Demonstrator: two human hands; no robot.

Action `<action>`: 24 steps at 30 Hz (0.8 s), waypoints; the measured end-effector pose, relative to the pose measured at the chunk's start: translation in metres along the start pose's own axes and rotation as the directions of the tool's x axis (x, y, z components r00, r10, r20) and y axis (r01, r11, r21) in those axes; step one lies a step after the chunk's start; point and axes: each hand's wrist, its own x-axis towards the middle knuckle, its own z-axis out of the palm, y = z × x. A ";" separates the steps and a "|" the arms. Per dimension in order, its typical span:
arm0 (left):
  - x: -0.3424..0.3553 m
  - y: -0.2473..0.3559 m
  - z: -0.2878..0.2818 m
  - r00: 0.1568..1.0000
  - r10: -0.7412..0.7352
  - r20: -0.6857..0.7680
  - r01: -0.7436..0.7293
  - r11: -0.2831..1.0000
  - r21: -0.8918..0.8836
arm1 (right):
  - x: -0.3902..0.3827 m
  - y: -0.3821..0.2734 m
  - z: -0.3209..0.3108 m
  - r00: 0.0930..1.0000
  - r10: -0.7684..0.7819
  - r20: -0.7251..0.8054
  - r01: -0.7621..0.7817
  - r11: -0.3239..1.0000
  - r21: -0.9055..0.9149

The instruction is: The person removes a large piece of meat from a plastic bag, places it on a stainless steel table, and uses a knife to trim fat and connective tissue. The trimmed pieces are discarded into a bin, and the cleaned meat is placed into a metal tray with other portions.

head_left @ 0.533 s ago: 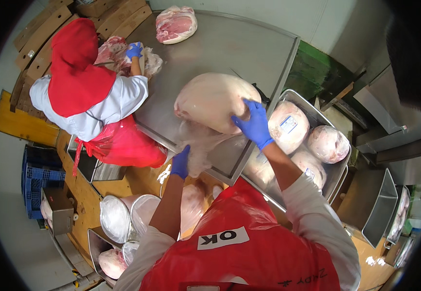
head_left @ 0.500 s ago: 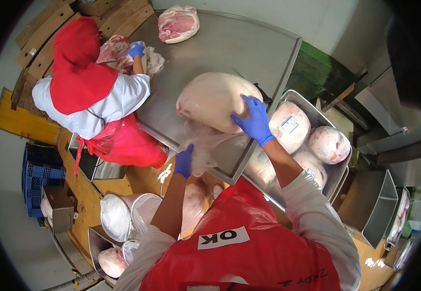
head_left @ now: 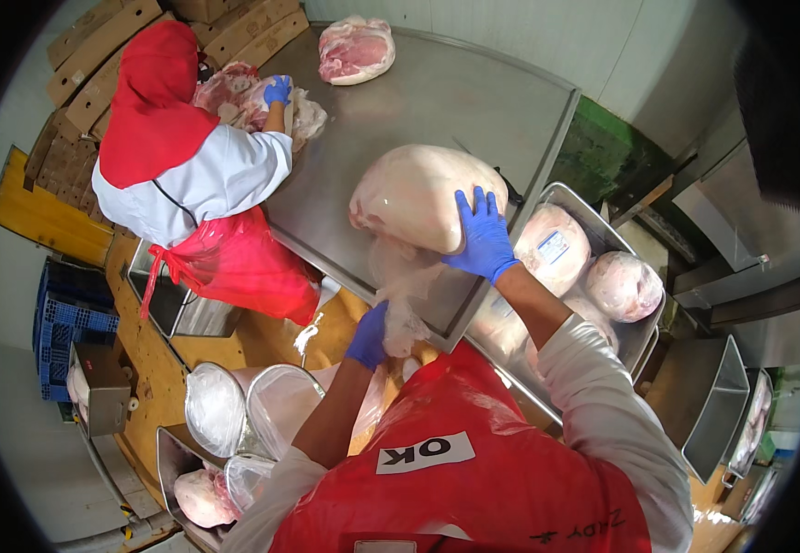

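A large pale joint of meat [head_left: 409, 195], with its smooth skin side up, lies on the steel table near its right-hand corner. My right hand [head_left: 483, 238] in a blue glove rests against its near right side, fingers spread. Crumpled clear plastic wrap [head_left: 406, 313] runs from beneath the meat over the table's near edge. My left hand [head_left: 370, 336], also gloved in blue, is closed on the lower part of that wrap. A dark object, partly hidden, shows behind the meat's right end.
To the left, a co-worker [head_left: 193, 175] handles meat on the steel table [head_left: 335, 120]. Another cut [head_left: 356, 51] lies at the far edge. A metal tub [head_left: 561, 192] of wrapped joints stands right. Plastic-lined containers [head_left: 248, 405] stand lower left, and cardboard boxes [head_left: 271, 32] are stacked far left.
My left hand has drawn the plastic wrap slightly toward me, past the table edge. My right hand stays on the meat, its fingers now pointing more away from me. The view has shifted slightly.
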 end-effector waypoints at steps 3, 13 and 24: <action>-0.026 0.005 0.012 0.894 0.324 0.311 -0.415 0.332 0.847 | -0.004 -0.003 -0.005 1.000 0.021 0.013 -0.022 0.999 0.029; -0.088 0.044 0.043 0.994 0.108 0.013 -0.083 0.682 0.727 | -0.063 -0.018 0.018 0.974 -0.202 -0.098 0.201 0.979 -0.014; -0.106 0.133 0.119 0.955 -0.003 -0.295 0.101 0.943 0.317 | 0.028 -0.029 -0.021 0.947 -0.312 0.072 0.300 0.943 0.146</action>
